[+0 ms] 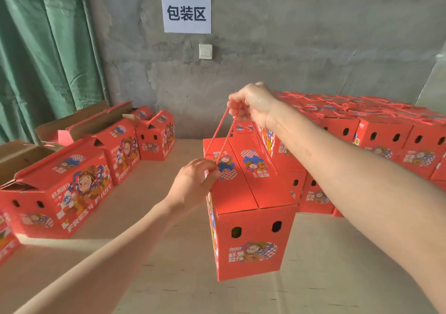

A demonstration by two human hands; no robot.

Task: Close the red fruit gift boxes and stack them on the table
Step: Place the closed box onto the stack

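Grip of the right hand [251, 103] pinches the top of the red rope handle [226, 141], holding the closed gift box [251, 229] tilted, seemingly just off the worktop [169, 277]. The left hand [195, 183] pinches the rope low at the lid. Closing looks done; stacking likely calls for carrying it right onto the stacked boxes [376, 130].

right stack [386, 135]: runs off the right edge; near part hidden behind right forearm [350, 169]
corner box [6, 241]: cropped by the left edge
open boxes [29, 154]: insides not visible
rope handle [220, 124]: top loop buried in right hand [255, 103]
held box [248, 241]: contents hidden; base contact with table [337, 277] unclear
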